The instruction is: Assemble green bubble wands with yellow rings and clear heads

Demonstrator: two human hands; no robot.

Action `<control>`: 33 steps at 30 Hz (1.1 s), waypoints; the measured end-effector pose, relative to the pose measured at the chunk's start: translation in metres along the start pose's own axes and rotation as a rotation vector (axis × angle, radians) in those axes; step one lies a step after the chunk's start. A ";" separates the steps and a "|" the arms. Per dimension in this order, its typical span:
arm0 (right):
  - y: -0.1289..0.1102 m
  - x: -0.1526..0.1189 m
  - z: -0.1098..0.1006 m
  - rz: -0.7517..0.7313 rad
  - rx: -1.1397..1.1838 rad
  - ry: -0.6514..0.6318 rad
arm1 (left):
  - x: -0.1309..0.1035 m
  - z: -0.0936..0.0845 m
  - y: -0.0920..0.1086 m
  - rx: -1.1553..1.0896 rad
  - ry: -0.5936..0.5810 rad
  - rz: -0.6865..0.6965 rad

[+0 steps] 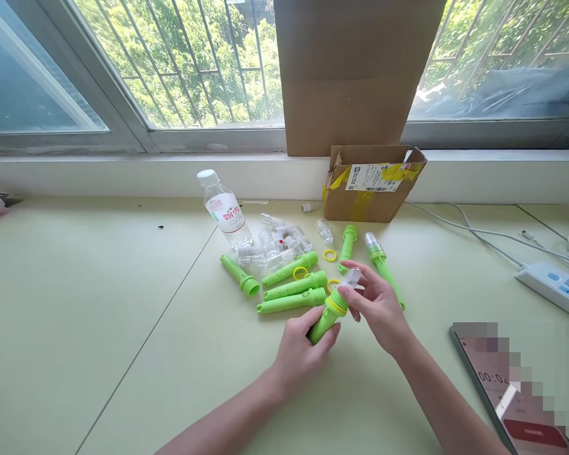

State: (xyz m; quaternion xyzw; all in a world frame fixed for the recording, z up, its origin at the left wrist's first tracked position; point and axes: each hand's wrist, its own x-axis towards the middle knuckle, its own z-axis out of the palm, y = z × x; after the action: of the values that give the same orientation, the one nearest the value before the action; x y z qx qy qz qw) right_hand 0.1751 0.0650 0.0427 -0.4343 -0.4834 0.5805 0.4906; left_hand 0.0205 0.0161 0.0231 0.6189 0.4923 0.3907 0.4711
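My left hand (308, 338) is wrapped round a green plastic flashlight body (323, 325) with a yellow ring near its threaded end. A small clear plastic cap (351, 278) sits in the fingers of my right hand (372, 300), at the threaded end of that body; whether the two touch is hard to tell. Left of my hands lie several green bodies (294, 285) and a yellow ring (300, 273). Behind them is a pile of clear ribbed caps (279, 243). Another green body with a clear cap on it (382, 262) lies to the right of my right hand.
A water bottle (225, 212) stands behind the pile. An open cardboard box (367, 202) is against the wall, with a tall cardboard sheet (355, 76) behind it. At right are a power strip (554, 287) with cables and a phone (507, 392).
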 end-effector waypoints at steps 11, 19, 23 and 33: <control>-0.005 -0.001 0.011 -0.054 -0.115 0.013 | -0.002 0.004 -0.004 0.074 0.084 0.014; -0.016 0.005 0.010 -0.087 -0.124 0.031 | -0.002 0.005 -0.005 0.019 0.147 -0.013; -0.002 0.027 0.007 -0.191 -0.430 0.274 | -0.002 0.006 -0.006 -0.012 0.193 -0.027; 0.027 0.087 0.013 -0.247 -1.453 0.140 | -0.003 0.007 -0.012 0.003 0.175 0.028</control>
State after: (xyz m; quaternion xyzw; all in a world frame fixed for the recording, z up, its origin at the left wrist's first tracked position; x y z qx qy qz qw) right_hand 0.1455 0.1478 0.0152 -0.6281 -0.7586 0.0256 0.1710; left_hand 0.0232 0.0125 0.0097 0.5900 0.5236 0.4488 0.4199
